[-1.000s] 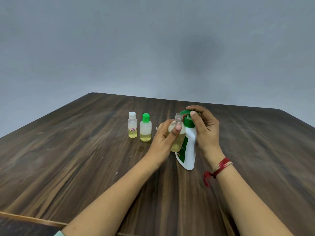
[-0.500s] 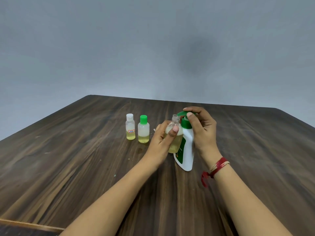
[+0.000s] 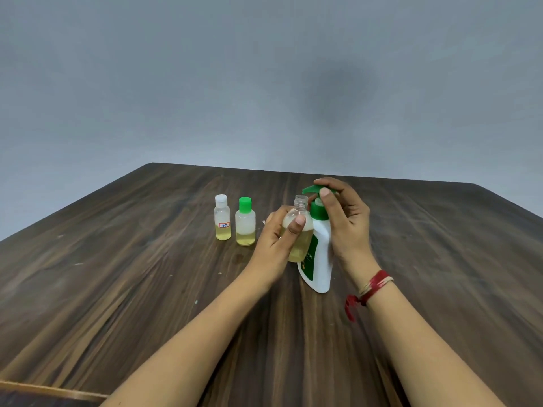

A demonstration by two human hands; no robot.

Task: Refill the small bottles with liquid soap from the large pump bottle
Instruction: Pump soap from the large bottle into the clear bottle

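A white pump bottle (image 3: 320, 259) with a green pump head (image 3: 312, 190) stands at the table's middle. My right hand (image 3: 345, 224) wraps round the pump top, thumb on the green collar. My left hand (image 3: 276, 242) grips an uncapped clear small bottle (image 3: 298, 230) holding yellow soap, its open neck just under the pump spout. Two capped small bottles stand to the left: one with a white cap (image 3: 222, 217), one with a green cap (image 3: 245, 221), each with a little yellow liquid at the bottom.
The dark wooden table (image 3: 117, 289) spreads wide on all sides of the bottles. A grey wall rises behind it. A red thread band (image 3: 373, 289) circles my right wrist.
The pump head has risen from its pressed-down position. My left hand keeps the open bottle under the spout. The view shifted slightly.
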